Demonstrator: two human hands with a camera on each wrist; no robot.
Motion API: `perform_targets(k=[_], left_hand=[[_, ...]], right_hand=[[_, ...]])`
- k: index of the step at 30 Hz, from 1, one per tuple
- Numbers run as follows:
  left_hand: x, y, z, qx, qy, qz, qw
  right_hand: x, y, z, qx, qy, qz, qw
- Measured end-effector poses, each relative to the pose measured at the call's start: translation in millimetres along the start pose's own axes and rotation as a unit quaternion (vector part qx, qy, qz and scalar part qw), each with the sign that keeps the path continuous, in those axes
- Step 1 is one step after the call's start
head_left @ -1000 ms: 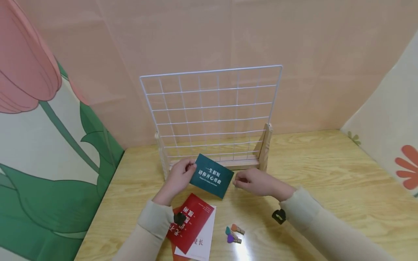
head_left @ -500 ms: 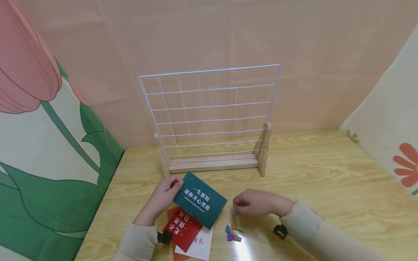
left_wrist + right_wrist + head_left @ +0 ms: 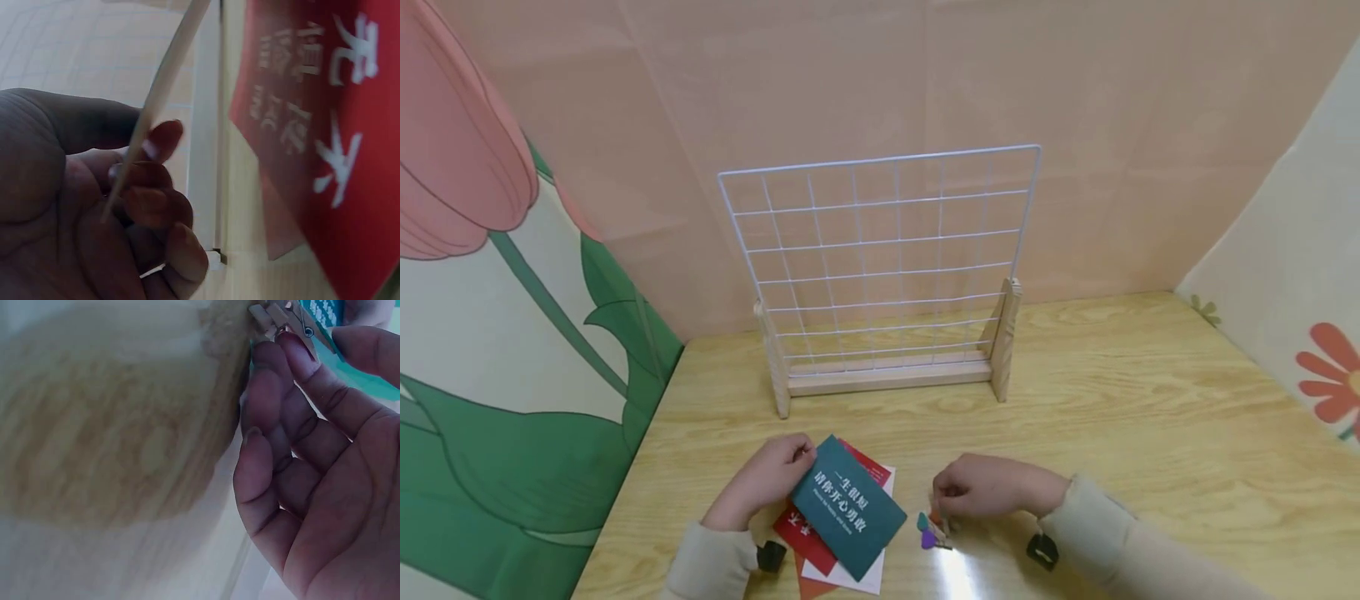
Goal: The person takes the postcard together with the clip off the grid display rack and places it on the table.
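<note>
My left hand (image 3: 765, 482) pinches a dark green card (image 3: 848, 510) with white lettering by its upper left corner, tilted over the pile of cards. Edge-on in the left wrist view, that card runs between thumb and fingers, with a red card (image 3: 350, 162) to the right. My right hand (image 3: 992, 485) is low over the table beside several small wooden clothespins with coloured ends, among them a purple one (image 3: 928, 540). Between its thumb and forefinger it pinches a wooden clothespin (image 3: 289, 324), whose metal spring shows in the right wrist view.
Behind the hands stands a white wire grid (image 3: 895, 223) in a wooden base (image 3: 891, 381), bearing no cards. Under the green card lie a red card (image 3: 805, 540), a white card (image 3: 872, 575) and an orange-red one (image 3: 812, 587). A pink backdrop rises behind the table.
My left hand has brought the green card down from in front of the grid, toward me and over the pile. My right hand has also come down toward me, to the clothespins.
</note>
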State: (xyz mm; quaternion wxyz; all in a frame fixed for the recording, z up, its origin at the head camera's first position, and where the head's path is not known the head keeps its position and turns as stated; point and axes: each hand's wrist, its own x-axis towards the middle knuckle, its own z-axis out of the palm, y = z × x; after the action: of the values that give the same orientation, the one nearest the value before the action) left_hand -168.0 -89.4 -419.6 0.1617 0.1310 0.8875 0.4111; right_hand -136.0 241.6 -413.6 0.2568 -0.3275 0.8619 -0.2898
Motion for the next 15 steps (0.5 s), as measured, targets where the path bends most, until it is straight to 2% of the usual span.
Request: perform_targets(k=[3, 7, 10, 15], left_hand=[[1.5, -3.7, 3.9, 0.046, 0.001, 0.009, 0.9989], [1.2, -4.0, 7.1, 0.084, -0.003, 0.015, 0.9963], [1.5, -2.5, 7.6, 0.102, -0.005, 0.006, 0.9947], [4.6, 0.4, 8.6, 0.153, 0.003, -0.024, 0.988]], right_hand=[[1.1, 0.3, 2.9, -0.009, 0.004, 0.003, 1.0], [1.5, 0.7, 5.8, -0.027, 0.01, -0.012, 1.0], [1.6, 0.8, 5.5, -0.035, 0.012, -0.021, 0.999], [1.8, -0.8, 0.9, -0.039, 0.014, -0.009, 0.999]])
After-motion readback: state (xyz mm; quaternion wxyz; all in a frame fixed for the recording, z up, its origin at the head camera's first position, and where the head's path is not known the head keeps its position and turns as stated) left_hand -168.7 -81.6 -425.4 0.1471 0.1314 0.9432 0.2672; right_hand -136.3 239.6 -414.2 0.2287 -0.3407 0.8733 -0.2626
